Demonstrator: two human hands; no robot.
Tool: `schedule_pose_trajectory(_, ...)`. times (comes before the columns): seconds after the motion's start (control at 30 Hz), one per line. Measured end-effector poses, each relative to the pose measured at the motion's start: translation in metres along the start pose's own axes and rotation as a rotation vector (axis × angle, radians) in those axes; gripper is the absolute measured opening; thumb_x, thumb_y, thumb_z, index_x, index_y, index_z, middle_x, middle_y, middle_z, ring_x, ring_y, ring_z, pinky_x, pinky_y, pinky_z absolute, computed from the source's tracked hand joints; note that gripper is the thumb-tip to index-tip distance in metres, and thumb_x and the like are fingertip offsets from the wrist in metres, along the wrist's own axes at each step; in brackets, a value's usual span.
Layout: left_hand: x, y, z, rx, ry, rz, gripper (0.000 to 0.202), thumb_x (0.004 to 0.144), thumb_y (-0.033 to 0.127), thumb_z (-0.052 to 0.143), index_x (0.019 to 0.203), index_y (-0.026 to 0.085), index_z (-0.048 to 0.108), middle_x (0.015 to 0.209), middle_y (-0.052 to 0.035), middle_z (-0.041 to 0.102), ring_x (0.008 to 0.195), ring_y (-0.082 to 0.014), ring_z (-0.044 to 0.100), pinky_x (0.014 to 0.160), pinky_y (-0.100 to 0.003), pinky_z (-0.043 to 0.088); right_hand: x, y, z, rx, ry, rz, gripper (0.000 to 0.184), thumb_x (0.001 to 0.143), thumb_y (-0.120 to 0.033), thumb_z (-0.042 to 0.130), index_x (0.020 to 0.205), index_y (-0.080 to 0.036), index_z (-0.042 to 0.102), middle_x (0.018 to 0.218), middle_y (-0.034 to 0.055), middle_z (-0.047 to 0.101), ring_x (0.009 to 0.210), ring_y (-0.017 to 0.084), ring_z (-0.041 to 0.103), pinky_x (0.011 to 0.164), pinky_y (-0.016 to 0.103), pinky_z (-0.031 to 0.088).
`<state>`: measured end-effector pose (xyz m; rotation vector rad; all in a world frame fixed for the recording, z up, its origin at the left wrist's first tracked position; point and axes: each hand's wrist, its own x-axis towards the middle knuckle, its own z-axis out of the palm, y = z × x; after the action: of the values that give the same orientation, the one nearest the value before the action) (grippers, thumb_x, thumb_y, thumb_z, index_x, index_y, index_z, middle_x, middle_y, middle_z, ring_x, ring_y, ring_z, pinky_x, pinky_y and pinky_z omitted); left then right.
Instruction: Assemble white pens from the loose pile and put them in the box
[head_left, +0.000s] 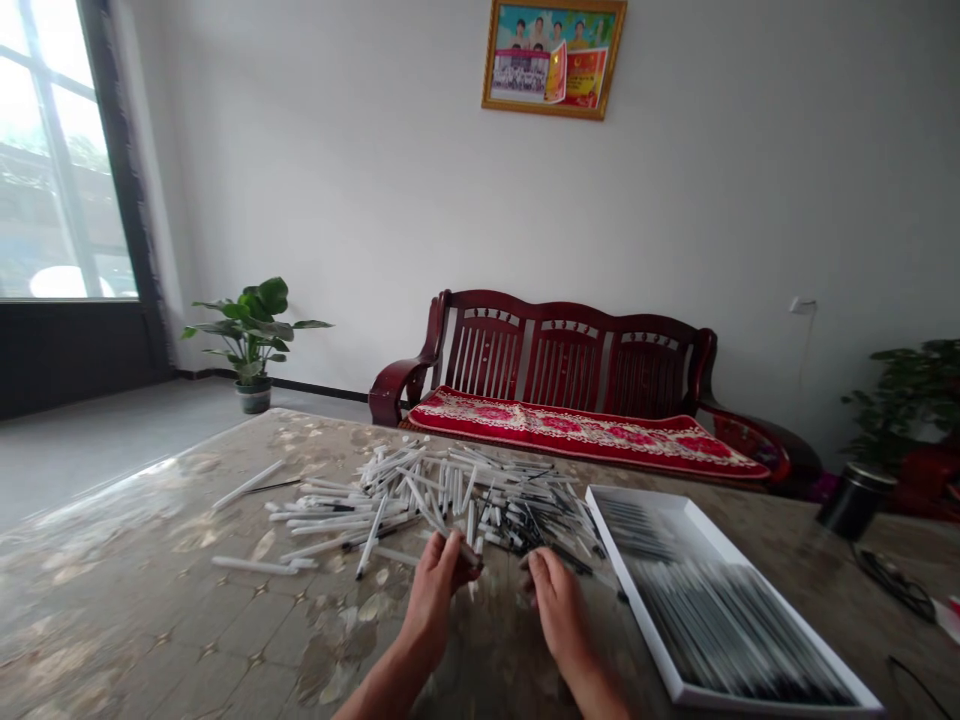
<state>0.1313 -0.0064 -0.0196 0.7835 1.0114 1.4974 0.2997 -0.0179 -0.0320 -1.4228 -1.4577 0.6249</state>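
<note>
My left hand (436, 585) is closed over the near edge of a heap of pens (450, 480). A slim light pen seems to run into its fingers, though blur hides much of it. To the right, my right hand (553, 598) has thumb and fingers pressed together, apart from the left hand. Whatever it may pinch is too blurred to make out. The heap mixes white pen barrels with black-tipped parts, the dark ones mostly on its right side. Right of my right hand lies a shallow white box (664, 650) holding rows of pens, those in front packed side by side.
The patterned table (240, 620) carries a few loose white pens (251, 566) at left. A black cylinder (855, 505) and dark cables (896, 580) are at right. Beyond the table stand a red wooden bench (566, 370) and a potted plant (253, 395).
</note>
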Motion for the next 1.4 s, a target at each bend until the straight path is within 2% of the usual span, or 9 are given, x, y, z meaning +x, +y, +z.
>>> schedule_pose_trajectory(0.1,0.01,0.008,-0.01,0.024,0.079,0.055,0.038,0.072,0.058,0.061,0.08,0.021,0.057,0.061,0.005,0.055,0.061,-0.0158,0.06,0.062,-0.029,0.052,0.007,0.012,-0.011,-0.258,0.157,-0.168,0.025,0.088,-0.034,0.044,0.087,-0.023,0.067,0.086,0.0059,0.071,0.08,0.022,0.067,0.071,0.031,0.05)
schedule_pose_trajectory(0.27,0.02,0.012,-0.02,0.213,0.086,0.096,0.036,0.072,0.051,0.058,0.087,0.019,0.06,0.055,0.0064,0.048,0.051,-0.0147,0.054,0.047,-0.024,0.043,0.001,0.007,-0.006,-0.481,0.062,-0.381,0.038,0.086,-0.008,0.04,0.105,-0.024,0.069,0.103,0.0058,0.069,0.099,0.02,0.063,0.088,0.03,0.048)
schedule_pose_trajectory(0.4,0.023,0.005,-0.023,0.355,0.104,0.124,0.044,0.071,0.049,0.056,0.099,0.016,0.065,0.058,0.005,0.052,0.046,-0.013,0.05,0.044,-0.023,0.035,-0.007,-0.005,0.005,-0.605,-0.048,-0.545,0.046,0.086,-0.001,0.041,0.117,-0.025,0.065,0.114,0.0044,0.067,0.107,0.018,0.06,0.096,0.029,0.044)
schedule_pose_trajectory(0.67,0.024,-0.002,-0.026,0.567,0.088,0.116,0.041,0.078,0.037,0.052,0.108,0.014,0.067,0.077,-0.0054,0.071,0.064,-0.0204,0.063,0.062,-0.028,0.044,-0.008,-0.006,0.013,-0.751,-0.233,-0.698,0.048,0.087,0.0,0.044,0.124,-0.027,0.06,0.109,0.002,0.069,0.099,0.016,0.061,0.089,0.027,0.046)
schedule_pose_trajectory(0.83,0.021,0.007,-0.027,0.704,0.058,0.136,0.033,0.082,0.028,0.05,0.107,0.019,0.068,0.101,-0.008,0.075,0.096,-0.0242,0.066,0.082,-0.029,0.044,0.004,-0.018,0.02,-0.722,-0.275,-0.536,0.032,0.09,-0.009,0.045,0.097,-0.027,0.07,0.094,0.0009,0.07,0.09,0.016,0.063,0.079,0.024,0.046)
schedule_pose_trajectory(0.97,0.018,0.01,-0.026,0.777,0.01,0.103,0.035,0.089,0.038,0.041,0.102,0.022,0.069,0.089,-0.0064,0.075,0.086,-0.0237,0.068,0.079,-0.029,0.045,0.013,-0.03,0.039,-0.719,-0.209,-0.364,0.022,0.085,-0.013,0.051,0.091,-0.022,0.07,0.093,0.0054,0.072,0.089,0.02,0.067,0.076,0.026,0.047)
schedule_pose_trajectory(1.13,0.016,0.009,-0.025,0.734,-0.03,0.141,0.029,0.086,0.036,0.047,0.096,0.023,0.071,0.097,-0.0068,0.076,0.094,-0.0238,0.067,0.086,-0.028,0.044,0.01,-0.031,0.057,-0.767,-0.19,-0.412,0.037,0.072,0.001,0.048,0.092,-0.022,0.068,0.094,0.0073,0.072,0.087,0.021,0.068,0.074,0.026,0.048)
schedule_pose_trajectory(1.3,0.014,0.007,-0.023,0.714,-0.062,0.187,0.026,0.083,0.035,0.052,0.095,0.024,0.072,0.099,-0.0057,0.076,0.095,-0.0235,0.067,0.086,-0.027,0.044,0.004,-0.016,0.043,-0.765,-0.19,-0.396,0.035,0.069,0.004,0.044,0.077,-0.023,0.066,0.085,0.0051,0.069,0.079,0.017,0.068,0.068,0.023,0.046)
schedule_pose_trajectory(1.4,0.013,0.006,-0.021,0.736,-0.08,0.207,0.026,0.083,0.034,0.052,0.096,0.023,0.072,0.099,-0.0057,0.076,0.095,-0.0233,0.067,0.083,-0.026,0.044,0.009,-0.006,0.027,-0.483,-0.102,-0.276,0.021,0.071,-0.005,0.05,0.075,-0.022,0.062,0.082,0.0041,0.068,0.079,0.018,0.067,0.07,0.025,0.048)
